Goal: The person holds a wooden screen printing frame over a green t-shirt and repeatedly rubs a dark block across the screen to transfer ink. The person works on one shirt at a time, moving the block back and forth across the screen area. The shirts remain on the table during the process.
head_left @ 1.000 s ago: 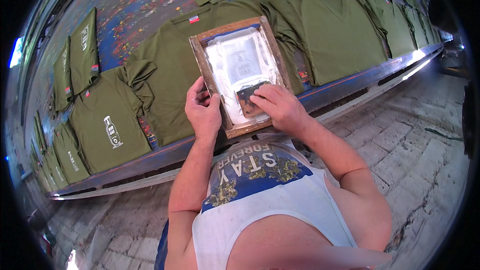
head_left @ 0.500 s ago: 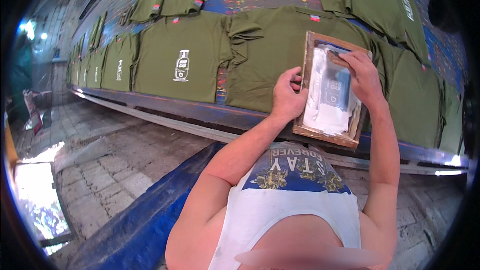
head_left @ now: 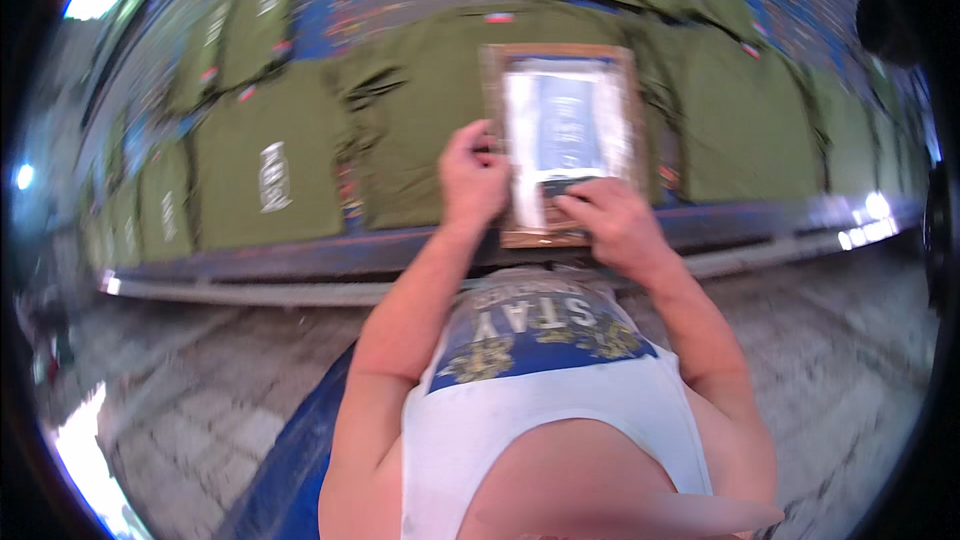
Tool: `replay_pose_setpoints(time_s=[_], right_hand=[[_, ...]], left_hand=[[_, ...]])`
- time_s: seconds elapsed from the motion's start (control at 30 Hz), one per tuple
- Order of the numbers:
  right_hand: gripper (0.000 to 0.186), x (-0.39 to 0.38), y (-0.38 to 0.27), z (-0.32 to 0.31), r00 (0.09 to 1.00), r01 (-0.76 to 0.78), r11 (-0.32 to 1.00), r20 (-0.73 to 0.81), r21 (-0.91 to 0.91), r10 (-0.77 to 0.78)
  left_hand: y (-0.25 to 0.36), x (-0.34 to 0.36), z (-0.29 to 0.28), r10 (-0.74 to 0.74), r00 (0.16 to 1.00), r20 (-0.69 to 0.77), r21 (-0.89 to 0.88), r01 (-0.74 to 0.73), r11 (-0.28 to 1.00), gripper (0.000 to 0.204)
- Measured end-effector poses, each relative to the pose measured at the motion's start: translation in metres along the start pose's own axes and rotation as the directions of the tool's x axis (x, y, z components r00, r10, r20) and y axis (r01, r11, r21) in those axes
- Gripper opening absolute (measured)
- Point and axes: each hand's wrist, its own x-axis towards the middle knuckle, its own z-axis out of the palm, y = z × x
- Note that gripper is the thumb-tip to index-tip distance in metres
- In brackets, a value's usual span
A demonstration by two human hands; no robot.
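Observation:
A wooden screen-printing frame [head_left: 632, 110] rests on a green T-shirt [head_left: 425, 65] laid flat on the long table. White ink [head_left: 522, 130] lines the inside of the frame around a bluish mesh window [head_left: 568, 120] with a pale design. At the frame's left side, my left hand [head_left: 472, 178] has its fingers curled against the edge, gripping it. My right hand [head_left: 618, 225] is closed on a dark squeegee [head_left: 560, 185], which is down on the mesh near the frame's close end. Motion blurs the picture somewhat.
More green T-shirts lie in rows: one with a white print [head_left: 272, 180] on the left, a plain one [head_left: 745, 130] on the right, others behind [head_left: 265, 10]. The table's front edge [head_left: 390, 250] runs just before me. A blue sheet [head_left: 290, 460] lies on the paved floor.
My right hand has drawn the squeegee from the frame's far end toward me. My left hand stays at the frame's left side. The whole view has shifted and turned.

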Motion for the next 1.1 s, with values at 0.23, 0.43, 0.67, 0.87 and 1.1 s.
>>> replay_pose_setpoints(time_s=[0.23,0.43,0.67,0.87,1.1], right_hand=[[0.038,-0.019,-0.010,0.006,0.999,-0.029,0.999,0.045,0.016,0.028],[0.040,-0.023,-0.010,-0.015,0.999,-0.045,0.994,-0.012,0.096,0.046],[0.032,-0.023,-0.010,-0.032,0.957,-0.028,1.000,-0.289,-0.011,0.024],[0.031,-0.012,-0.025,-0.018,0.930,0.058,0.998,-0.364,-0.013,-0.059],[0.029,0.007,-0.043,-0.001,0.921,0.112,0.991,-0.381,0.068,-0.078]], left_hand=[[-0.009,0.014,-0.003,0.002,0.998,0.065,-0.125,0.006,0.992,0.061],[-0.005,0.014,-0.001,0.009,0.997,0.072,-0.157,0.002,0.988,0.060],[-0.010,0.015,0.000,0.015,0.998,0.061,-0.154,-0.005,0.988,0.058],[-0.024,0.018,0.004,0.125,0.992,0.028,-0.098,-0.122,0.988,0.049],[-0.029,-0.012,-0.018,0.241,0.970,-0.010,-0.114,-0.241,0.964,0.038]])
